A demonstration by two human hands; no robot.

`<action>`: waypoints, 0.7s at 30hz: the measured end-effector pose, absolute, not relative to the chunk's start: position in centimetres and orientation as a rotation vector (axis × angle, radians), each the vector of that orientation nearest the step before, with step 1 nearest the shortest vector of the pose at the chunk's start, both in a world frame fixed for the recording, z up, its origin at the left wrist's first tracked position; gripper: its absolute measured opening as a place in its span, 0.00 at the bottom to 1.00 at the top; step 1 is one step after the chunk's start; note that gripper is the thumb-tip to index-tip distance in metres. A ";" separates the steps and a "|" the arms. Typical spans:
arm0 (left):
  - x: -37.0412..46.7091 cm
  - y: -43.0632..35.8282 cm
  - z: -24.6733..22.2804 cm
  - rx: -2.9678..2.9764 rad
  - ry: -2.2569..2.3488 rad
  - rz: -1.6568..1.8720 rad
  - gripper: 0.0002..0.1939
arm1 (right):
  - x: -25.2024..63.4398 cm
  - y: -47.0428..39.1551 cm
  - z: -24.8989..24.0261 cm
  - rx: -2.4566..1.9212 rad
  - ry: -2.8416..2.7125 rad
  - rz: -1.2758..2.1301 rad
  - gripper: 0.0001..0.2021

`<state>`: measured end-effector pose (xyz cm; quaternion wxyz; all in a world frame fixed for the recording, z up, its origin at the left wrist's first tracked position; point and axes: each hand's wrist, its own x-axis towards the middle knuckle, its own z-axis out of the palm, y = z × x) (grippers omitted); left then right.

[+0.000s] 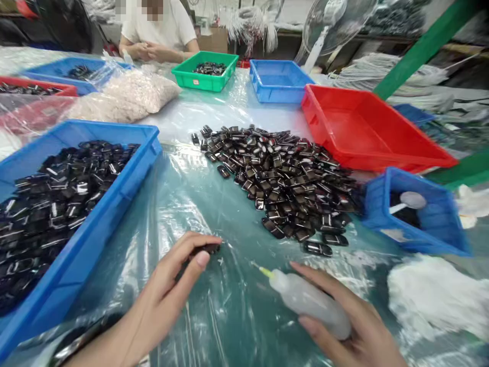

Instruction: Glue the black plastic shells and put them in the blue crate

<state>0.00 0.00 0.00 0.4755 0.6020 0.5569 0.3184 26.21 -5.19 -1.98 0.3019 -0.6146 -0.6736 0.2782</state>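
Between the thumb and fingers of my left hand (pixel 171 280) is a small black glossy plastic piece (pixel 211 248), mostly covered by the fingers, close to the table surface. My right hand (pixel 355 316) is closed around a translucent squeeze bottle (pixel 311 300) lying tilted in the grip. Its thin needle tip with a yellow-green base (pixel 266 272) points left toward my left hand, apart from the black piece. Beyond both hands spreads a heap of similar glossy black pieces (pixel 282 173).
A blue tray (pixel 114 214) full of black pieces stands at left. At right are a red tray (pixel 355 117), a small blue bin (pixel 428 229) with a spoon-like scoop, and white cloth (pixel 435 295). Across the table sits a person (pixel 164 30) behind a green tray (pixel 202 79).
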 end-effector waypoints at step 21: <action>0.3 0.1 -0.4 1.285 1.293 0.976 0.13 | 22.1 -2.5 -1.5 -1.046 -2.160 0.312 0.12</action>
